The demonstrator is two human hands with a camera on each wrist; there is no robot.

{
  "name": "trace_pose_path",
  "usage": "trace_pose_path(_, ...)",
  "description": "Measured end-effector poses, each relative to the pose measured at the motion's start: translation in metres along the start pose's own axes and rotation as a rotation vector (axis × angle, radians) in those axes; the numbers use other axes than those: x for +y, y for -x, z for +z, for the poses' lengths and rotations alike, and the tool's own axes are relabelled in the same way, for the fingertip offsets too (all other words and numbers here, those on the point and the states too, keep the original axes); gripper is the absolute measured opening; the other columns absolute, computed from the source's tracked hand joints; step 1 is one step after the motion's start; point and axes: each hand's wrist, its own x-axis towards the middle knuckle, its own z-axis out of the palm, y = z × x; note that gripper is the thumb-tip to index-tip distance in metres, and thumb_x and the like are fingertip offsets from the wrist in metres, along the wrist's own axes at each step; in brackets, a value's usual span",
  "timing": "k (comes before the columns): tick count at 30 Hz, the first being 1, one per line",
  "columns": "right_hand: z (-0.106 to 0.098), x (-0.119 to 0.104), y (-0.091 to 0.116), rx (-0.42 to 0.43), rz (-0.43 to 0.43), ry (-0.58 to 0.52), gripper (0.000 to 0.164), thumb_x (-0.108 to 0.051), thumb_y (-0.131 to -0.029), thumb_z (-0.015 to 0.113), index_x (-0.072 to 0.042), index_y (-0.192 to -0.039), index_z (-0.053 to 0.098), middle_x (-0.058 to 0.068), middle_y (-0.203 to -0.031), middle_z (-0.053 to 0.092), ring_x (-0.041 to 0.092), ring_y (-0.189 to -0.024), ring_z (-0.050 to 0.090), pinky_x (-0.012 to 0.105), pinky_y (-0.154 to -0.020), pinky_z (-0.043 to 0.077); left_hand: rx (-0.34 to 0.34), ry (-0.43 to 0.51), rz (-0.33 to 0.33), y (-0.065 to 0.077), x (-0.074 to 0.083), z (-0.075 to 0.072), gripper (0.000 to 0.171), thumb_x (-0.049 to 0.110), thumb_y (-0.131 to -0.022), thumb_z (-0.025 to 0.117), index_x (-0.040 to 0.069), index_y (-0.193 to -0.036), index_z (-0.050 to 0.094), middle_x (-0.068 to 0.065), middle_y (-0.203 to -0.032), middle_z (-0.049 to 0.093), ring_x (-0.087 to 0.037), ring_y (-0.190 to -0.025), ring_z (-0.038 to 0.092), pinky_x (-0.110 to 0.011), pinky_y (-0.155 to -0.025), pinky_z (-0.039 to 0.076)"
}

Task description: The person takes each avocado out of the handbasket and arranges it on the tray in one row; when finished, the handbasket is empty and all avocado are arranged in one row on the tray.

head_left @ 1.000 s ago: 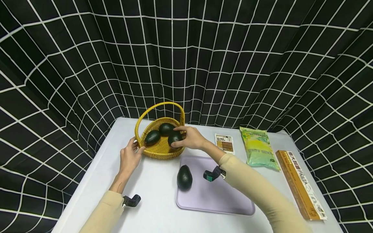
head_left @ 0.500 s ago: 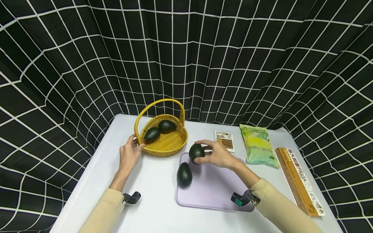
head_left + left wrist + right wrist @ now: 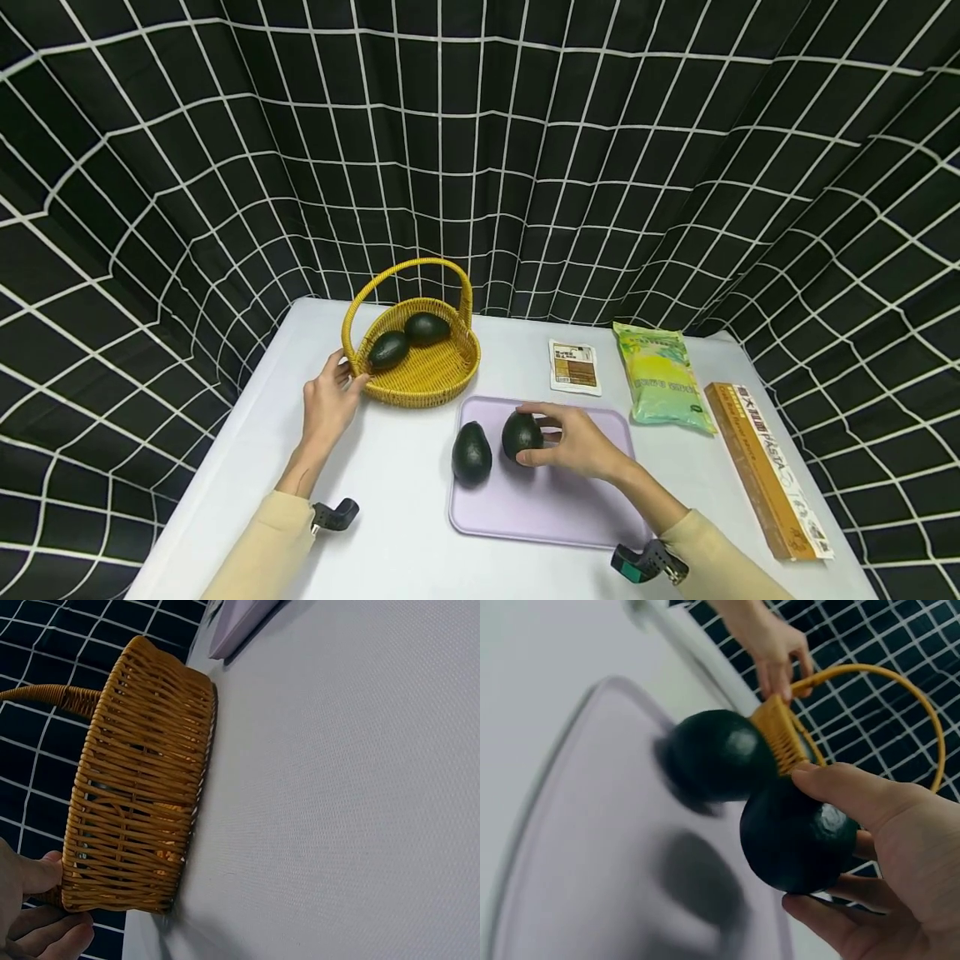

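My right hand (image 3: 576,443) holds a dark green avocado (image 3: 521,437) between thumb and fingers over the lilac tray (image 3: 540,512). The right wrist view shows this avocado (image 3: 795,836) raised above the tray, its shadow cast below. Another avocado (image 3: 472,454) lies at the tray's left edge. With thumb and fingers, my left hand (image 3: 327,404) grips the near left rim of a yellow wicker basket (image 3: 420,398), by the handle's base. Inside the basket rest two more avocados, one at the left (image 3: 388,350) and one at the back (image 3: 427,328). In the left wrist view the basket wall (image 3: 139,787) hides its contents.
Right of the basket lies a small white and brown packet (image 3: 575,367). Farther right are a green and yellow bag (image 3: 663,379) and a long orange pasta box (image 3: 767,475). A black grid-patterned curtain (image 3: 480,167) stands behind the white table (image 3: 375,517).
My right hand has lifted an avocado out of the basket and carried it right and nearer, over the tray. The left hand has stayed on the basket rim.
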Motion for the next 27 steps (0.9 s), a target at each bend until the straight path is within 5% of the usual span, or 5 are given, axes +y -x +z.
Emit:
trace_pose_path(10,0.019,0.015,0.001,-0.039,-0.088,0.09,0.073,-0.025,-0.077,0.094,-0.002,-0.139,0.062,0.019,-0.142,0.063,0.042,-0.126,0.064,0.045,-0.101,0.062,-0.002,0.002,-0.001,0.002,0.001,-0.002,0.06,0.009,-0.093,0.079,-0.002,-0.146,0.055,-0.032,-0.128,0.068,-0.045,-0.116,0.071,-0.054,-0.102,0.059)
trace_pose_path(18,0.022,0.016,0.003,-0.04,-0.073,0.123,0.075,-0.025,-0.078,0.093,-0.002,-0.141,0.06,0.019,-0.143,0.063,0.044,-0.125,0.064,0.048,-0.099,0.062,-0.015,0.003,-0.014,0.004,0.0,-0.002,0.059,0.009,-0.094,0.078,-0.001,-0.147,0.054,-0.031,-0.129,0.067,-0.046,-0.117,0.07,-0.055,-0.105,0.057)
trace_pose_path(25,0.021,0.013,0.006,-0.065,-0.065,0.12,0.071,-0.023,-0.079,0.093,-0.002,-0.139,0.061,0.017,-0.139,0.064,0.041,-0.122,0.066,0.026,-0.089,0.064,-0.02,-0.004,-0.011,0.003,0.001,-0.001,0.059,0.008,-0.095,0.077,-0.004,-0.147,0.053,-0.033,-0.13,0.067,-0.047,-0.118,0.069,-0.056,-0.105,0.057)
trace_pose_path(27,0.02,0.012,0.007,-0.068,-0.07,0.137,0.072,-0.024,-0.079,0.093,-0.003,-0.139,0.061,0.016,-0.139,0.065,0.041,-0.122,0.066,0.03,-0.091,0.064,-0.018,-0.009,-0.009,0.002,0.001,0.0,0.059,0.008,-0.094,0.077,-0.003,-0.147,0.053,-0.033,-0.13,0.067,-0.047,-0.118,0.069,-0.056,-0.105,0.057)
